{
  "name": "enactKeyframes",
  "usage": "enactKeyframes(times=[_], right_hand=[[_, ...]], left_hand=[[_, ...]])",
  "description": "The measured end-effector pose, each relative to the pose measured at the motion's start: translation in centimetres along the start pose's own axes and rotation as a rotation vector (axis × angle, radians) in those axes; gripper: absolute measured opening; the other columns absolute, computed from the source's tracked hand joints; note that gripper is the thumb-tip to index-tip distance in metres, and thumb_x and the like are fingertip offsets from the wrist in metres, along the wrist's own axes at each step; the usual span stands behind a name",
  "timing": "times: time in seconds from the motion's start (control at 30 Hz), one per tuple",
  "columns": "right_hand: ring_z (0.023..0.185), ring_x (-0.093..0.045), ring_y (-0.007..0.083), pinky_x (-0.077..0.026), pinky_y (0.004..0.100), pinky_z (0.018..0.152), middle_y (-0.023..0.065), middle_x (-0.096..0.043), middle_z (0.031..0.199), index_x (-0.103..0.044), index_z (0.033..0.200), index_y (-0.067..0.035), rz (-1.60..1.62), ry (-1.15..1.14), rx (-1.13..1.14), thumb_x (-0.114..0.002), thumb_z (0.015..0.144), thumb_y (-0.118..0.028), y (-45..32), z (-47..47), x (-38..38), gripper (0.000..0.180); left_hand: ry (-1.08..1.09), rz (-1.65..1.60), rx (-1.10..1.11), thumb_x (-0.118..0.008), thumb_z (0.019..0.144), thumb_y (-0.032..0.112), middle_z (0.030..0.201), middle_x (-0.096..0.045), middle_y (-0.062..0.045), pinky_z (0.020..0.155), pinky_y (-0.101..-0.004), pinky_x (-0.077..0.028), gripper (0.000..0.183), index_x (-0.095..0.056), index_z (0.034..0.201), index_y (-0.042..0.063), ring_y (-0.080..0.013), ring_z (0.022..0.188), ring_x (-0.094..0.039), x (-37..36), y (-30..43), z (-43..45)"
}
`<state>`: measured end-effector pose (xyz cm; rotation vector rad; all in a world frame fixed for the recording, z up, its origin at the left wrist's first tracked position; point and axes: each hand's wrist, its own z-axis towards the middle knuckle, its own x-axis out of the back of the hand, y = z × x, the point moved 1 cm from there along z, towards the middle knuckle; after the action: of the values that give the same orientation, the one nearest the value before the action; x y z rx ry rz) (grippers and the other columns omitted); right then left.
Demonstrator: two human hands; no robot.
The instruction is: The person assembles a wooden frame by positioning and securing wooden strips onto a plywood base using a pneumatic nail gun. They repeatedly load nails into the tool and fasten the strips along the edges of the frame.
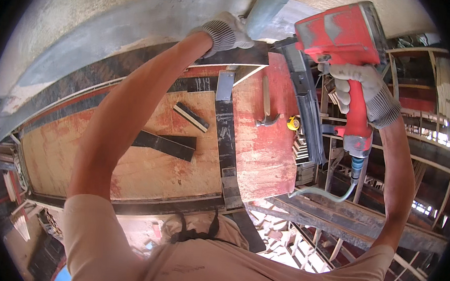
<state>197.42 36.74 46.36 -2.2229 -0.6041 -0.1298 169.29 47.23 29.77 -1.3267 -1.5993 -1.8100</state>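
My left hand [231, 32], in a pale knit glove, grips the far-side dark board [249, 54] near its right end. That board stands on edge along the far side of a wooden panel [93, 151] framed with dark strips. In my gloved right hand [361, 85] is a red pneumatic nail gun [340, 31], held by its handle. Its long black magazine [306, 103] runs beside the handle, and its nose is close to the board's end; whether they touch is unclear. An air hose [333, 197] hangs from the handle's base.
A claw hammer [267, 100] and a yellow tape measure [293, 123] lie on the red worktop [262, 154]. Dark wood offcuts [166, 144] rest on the panel. A blue-grey pipe [269, 12] rises beyond my left hand. Timber racks [413, 152] stand right; wood scraps [277, 232] lie below.
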Motion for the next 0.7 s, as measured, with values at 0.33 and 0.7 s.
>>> enactKeyframes(times=[0.33,0.7], right_hand=[[0.057,-0.058,0.0105,-0.051,0.0295,0.047,-0.0010,-0.058,0.070,-0.068,0.112,-0.004,0.147,-0.045,0.132,-0.062,0.101,-0.027,-0.4,0.7,-3.3,0.026],[0.051,-0.053,0.0095,-0.048,0.0289,0.046,-0.0053,-0.052,0.064,-0.066,0.098,-0.009,0.146,0.059,0.053,-0.071,0.095,-0.027,-1.7,-0.1,-6.2,0.019]], left_hand=[[0.080,-0.190,-0.004,-0.083,0.082,0.022,0.068,-0.072,-0.002,0.054,-0.0258,-0.050,0.020,-0.084,0.096,0.008,-0.0077,0.055,-0.058,-0.6,-1.5,-0.6],[0.082,-0.122,0.064,-0.083,0.081,0.023,0.070,-0.073,-0.003,0.058,-0.0262,-0.053,0.019,-0.084,0.093,0.008,-0.0092,0.057,-0.061,-0.6,-1.3,-0.3]])
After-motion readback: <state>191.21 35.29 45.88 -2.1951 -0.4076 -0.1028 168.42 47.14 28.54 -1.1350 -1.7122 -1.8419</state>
